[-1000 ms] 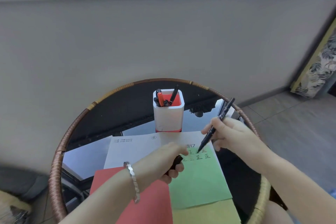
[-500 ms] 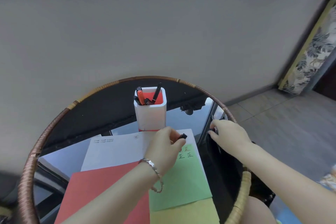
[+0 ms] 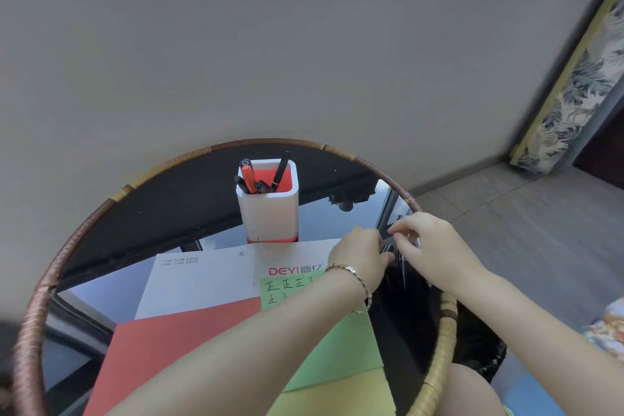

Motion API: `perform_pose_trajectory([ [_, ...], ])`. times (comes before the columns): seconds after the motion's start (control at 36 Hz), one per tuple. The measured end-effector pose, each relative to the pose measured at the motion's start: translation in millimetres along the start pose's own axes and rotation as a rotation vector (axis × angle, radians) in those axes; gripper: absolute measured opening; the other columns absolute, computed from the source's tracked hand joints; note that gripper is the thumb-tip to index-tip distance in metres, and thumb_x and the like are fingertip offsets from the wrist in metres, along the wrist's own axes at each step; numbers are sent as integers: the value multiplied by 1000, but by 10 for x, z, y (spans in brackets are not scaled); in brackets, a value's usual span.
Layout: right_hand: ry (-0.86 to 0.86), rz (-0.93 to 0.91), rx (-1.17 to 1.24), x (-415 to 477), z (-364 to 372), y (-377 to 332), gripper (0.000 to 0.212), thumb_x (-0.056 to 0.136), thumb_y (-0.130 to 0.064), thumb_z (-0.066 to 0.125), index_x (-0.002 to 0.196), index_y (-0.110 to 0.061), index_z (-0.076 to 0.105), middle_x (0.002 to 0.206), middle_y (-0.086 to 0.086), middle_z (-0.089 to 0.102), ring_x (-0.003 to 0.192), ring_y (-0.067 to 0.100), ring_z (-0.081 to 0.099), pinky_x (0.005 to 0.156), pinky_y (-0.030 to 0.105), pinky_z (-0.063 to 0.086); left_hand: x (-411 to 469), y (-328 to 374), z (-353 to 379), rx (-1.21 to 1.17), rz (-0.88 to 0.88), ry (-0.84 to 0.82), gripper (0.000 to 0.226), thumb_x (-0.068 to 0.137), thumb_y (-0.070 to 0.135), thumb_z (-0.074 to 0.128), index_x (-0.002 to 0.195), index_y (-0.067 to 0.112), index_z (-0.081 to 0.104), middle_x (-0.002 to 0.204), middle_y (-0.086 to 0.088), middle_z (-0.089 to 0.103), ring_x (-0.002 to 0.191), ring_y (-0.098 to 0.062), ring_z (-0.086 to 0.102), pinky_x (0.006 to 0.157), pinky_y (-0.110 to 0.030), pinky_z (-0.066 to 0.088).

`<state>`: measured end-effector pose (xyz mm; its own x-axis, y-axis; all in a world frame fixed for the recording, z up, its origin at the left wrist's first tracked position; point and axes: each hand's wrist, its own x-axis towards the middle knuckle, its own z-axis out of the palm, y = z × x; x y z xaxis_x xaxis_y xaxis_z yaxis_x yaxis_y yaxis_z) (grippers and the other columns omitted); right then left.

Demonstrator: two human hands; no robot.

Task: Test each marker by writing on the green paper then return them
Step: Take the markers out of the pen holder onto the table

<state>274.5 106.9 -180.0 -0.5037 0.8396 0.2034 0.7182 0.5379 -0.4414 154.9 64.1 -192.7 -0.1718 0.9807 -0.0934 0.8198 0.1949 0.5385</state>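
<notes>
capping marker point(image 3: 401, 262) | left hand point(image 3: 359, 255) gripping cap point(image 3: 386, 249), right hand point(image 3: 430, 246) gripping marker | touching | holder point(image 3: 268, 209) lying far-left, left hand nearer

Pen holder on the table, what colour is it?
The pen holder is white with a red inside and base, seen in the head view.

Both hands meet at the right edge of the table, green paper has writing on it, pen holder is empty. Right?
Not quite. The head view shows the pen holder is not empty: several pens stand in it. The rest holds: left hand and right hand meet at the table's right edge, and the green paper has writing.
</notes>
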Motion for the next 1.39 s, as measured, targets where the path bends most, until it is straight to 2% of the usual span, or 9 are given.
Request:
perform_pose_trajectory([
  [0.25,-27,-102,233,311,54,-722,19,90,-22,53,108,-19,61,76,-9,57,72,7,53,64,13,39,-597,-680,-753,-119,39,247,21,91,26,50,110,21,59,93,11,56,82,-4,54,74,-21,47],
  [0.36,18,-140,308,583,124,-1106,24,90,-24,54,112,-18,58,70,-9,55,66,8,52,61,21,43,-796,-985,-1062,-136,-34,359,17,89,20,52,102,21,63,88,11,60,81,-2,55,67,-10,41],
  [0.5,-2,38,266,942,181,-1406,48,91,-35,50,131,-11,42,79,0,58,71,20,57,68,37,52,-961,-1162,-1261,-170,-82,446,16,89,18,52,96,25,63,85,17,61,84,2,56,73,-21,47],
  [0.67,-55,169,225,1143,288,-1464,27,86,-27,54,104,-10,64,60,-3,48,50,20,49,53,32,45,-1030,-1203,-1255,-216,-79,477,17,89,17,51,99,24,64,85,16,61,83,4,56,68,-13,44],
  [0.81,-16,129,482,1053,212,-1460,15,83,-21,59,90,-12,70,59,-8,53,39,6,49,36,16,40,-1053,-1157,-1225,-252,-34,504,17,89,16,51,98,23,64,81,17,60,77,10,54,60,-5,40],
  [1.03,305,-207,610,466,-372,-1576,6,83,-16,64,85,-21,67,74,-9,66,69,10,62,65,21,51,-969,-807,-1315,-287,187,668,29,81,21,64,106,31,56,81,10,54,81,-1,54,68,-10,45],
  [1.14,254,-383,585,154,-457,-1553,10,79,-21,65,88,-24,67,73,-3,63,65,14,58,62,26,51,-839,-592,-1322,-384,249,665,38,78,30,67,114,30,56,78,8,50,72,-7,54,64,-23,50],
  [1.25,254,-523,423,-2,-387,-1462,17,80,-25,60,94,-23,68,69,-1,59,67,12,53,60,18,43,-782,-438,-1251,-282,349,652,21,80,31,57,95,20,67,71,4,58,66,-10,55,59,-33,51],
  [1.39,101,-259,639,-89,-292,-1332,25,83,-24,64,102,-37,54,78,-4,62,69,2,57,67,13,46,-861,-424,-1113,-421,351,749,11,77,20,61,87,18,66,73,16,62,72,-4,62,64,-17,53],
])
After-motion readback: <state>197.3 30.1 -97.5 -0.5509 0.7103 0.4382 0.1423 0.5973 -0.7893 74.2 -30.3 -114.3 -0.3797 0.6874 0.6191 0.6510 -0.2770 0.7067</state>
